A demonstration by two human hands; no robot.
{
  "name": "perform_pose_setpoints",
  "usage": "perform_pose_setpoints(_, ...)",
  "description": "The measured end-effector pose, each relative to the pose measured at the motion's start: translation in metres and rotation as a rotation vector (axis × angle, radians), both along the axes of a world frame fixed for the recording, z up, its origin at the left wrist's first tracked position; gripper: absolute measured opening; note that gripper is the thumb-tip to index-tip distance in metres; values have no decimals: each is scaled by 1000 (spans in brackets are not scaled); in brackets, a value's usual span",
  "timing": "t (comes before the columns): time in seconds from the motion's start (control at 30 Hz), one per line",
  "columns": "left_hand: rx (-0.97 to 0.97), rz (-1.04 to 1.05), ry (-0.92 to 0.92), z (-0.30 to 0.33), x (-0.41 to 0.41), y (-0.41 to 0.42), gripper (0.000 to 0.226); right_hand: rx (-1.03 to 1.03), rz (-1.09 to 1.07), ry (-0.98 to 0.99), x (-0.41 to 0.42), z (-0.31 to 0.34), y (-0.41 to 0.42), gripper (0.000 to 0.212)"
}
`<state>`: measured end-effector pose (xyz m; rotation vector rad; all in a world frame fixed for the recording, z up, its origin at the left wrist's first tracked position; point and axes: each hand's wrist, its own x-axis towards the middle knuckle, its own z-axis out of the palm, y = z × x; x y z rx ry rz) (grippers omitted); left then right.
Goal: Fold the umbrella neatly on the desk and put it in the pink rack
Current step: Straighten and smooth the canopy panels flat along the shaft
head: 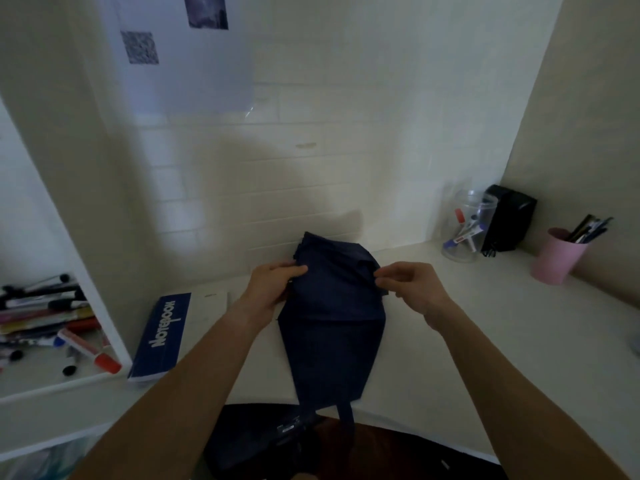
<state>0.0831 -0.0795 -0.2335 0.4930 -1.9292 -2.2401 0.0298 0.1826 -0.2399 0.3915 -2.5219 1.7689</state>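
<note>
Dark navy fabric folding umbrella (332,313) is laid lengthwise on white counter (467,327), strap end nearest. Far folds are pinched by left hand (273,285) and right hand (408,285), fingers clamped on cloth.

White desk (450,317): umbrella (332,327), notebook (162,337), cup (557,258).

A dark navy umbrella (332,317) is laid lengthwise on the white desk (450,327), its canopy flattened, its strap hanging over the near edge.

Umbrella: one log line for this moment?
umbrella on desk | left hand pinching fabric | right hand pinching fabric | folding unfinished
</note>
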Motion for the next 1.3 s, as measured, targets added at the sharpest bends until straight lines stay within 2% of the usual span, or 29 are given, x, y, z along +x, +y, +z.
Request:
perform_pose_setpoints(0.07,-53,-1,34,-6,4,-5,33,6,21,-2,2,-2,2,13)
perform_pose_setpoints(0.17,-120,-29,106,-6,12,-3,26,116,9,49,2,-4,-11,30)
perform_pose_setpoints(0.23,-124,-37,145,-4,15,-1,26,172,9,112,2,-2,-21,31)
perform_pose_setpoints(0.33,-259,40,180,-6,13,-5,25,78,2,138,0,1,-23,17)
perform_pose_setpoints(0.4,-460,89,194,-6,13,-6,21,-25,18,108,0,6,-18,15)
perform_pose_setpoints(0.47,-632,134,205,0,12,-2,31,-83,43,80,1,13,-16,17)
perform_pose_setpoints(0.5,-648,141,218,4,11,1,37,-92,57,74,1,17,-15,18)
perform_pose_setpoints(0.57,-569,101,230,19,8,9,33,-92,93,72,3,26,-16,18)
perform_pose_setpoints(0.67,-330,17,226,36,3,14,23,-65,112,85,5,34,-15,15)
perform_pose_setpoints(0.83,-200,0,211,40,12,5,12,-131,126,44,9,39,0,7)
perform_pose_setpoints(0.9,-236,27,224,37,17,5,17,-125,145,38,11,37,2,8)
perform_pose_setpoints(1.0,-467,137,257,35,19,4,24,-82,166,59,14,34,1,14)
perform_pose_setpoints(1.03,-489,142,274,36,19,4,24,-79,172,71,16,34,0,17)
perform_pose_setpoints(1.2,-377,159,292,39,32,1,17,-94,166,135,25,33,1,35)
perform_pose_setpoints(1.3,-320,135,244,33,40,-5,17,-53,156,155,27,27,2,21)
